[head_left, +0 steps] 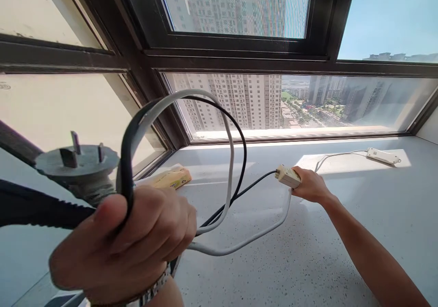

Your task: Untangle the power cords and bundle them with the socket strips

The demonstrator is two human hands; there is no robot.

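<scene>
At a sunlit window ledge high above a city of tower blocks, a person works a bundle of electrical cords with both hands. Close to the camera, the left hand (126,238) is clenched tight around a loop made of a flat black cord (127,161) and a pale grey cord (230,161), the loop arching up in front of the dark window frame (236,54). Just beside that fist, to its left, a grey round three-pin plug (77,161) stands with its prongs pointing up; a metal watch band (153,288) shows at the wrist. Farther out over the speckled white tabletop (290,261), the right hand (310,184) is closed on a small cream-coloured rectangular connector block (287,176), into which the black cord runs from the left. The grey cord sags from the left fist across the tabletop and rises toward the right hand. Behind the loop, a yellow packet (173,178) lies flat on the tabletop near the window corner. Well apart, in a patch of sun at the far right, a white oblong switch box (383,156) rests on the tabletop with a thin white wire (337,155) trailing from it back toward the right hand.
</scene>
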